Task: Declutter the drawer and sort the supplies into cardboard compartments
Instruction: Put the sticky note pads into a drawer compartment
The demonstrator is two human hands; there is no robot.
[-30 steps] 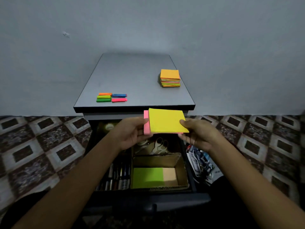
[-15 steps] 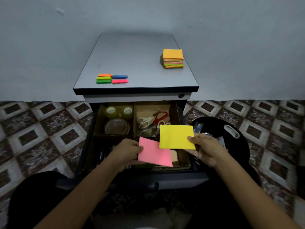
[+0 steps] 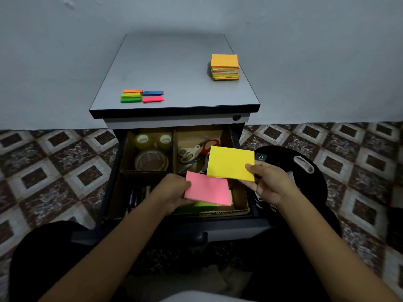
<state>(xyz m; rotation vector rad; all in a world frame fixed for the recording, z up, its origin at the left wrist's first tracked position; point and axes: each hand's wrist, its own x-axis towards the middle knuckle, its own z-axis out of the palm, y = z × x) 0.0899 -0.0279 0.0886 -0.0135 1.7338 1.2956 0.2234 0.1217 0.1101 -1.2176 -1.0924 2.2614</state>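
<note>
The drawer stands pulled out below the grey cabinet top, split by cardboard dividers into compartments. My left hand pinches a pink sticky-note pad low over the front right compartment, where a green pad lies. My right hand holds a yellow pad by its right edge, a little higher, over the scissors compartment. Tape rolls fill the back left compartment, scissors the back right, pens the front left.
On the cabinet top lie a stack of coloured sticky notes at the back right and several small coloured flag pads at the front left. A black bag sits on the patterned tile floor right of the drawer.
The pink and yellow pads, held together a second ago, have been split. My left hand has carried the pink pad down toward the front right compartment; the yellow stays in my right hand.
</note>
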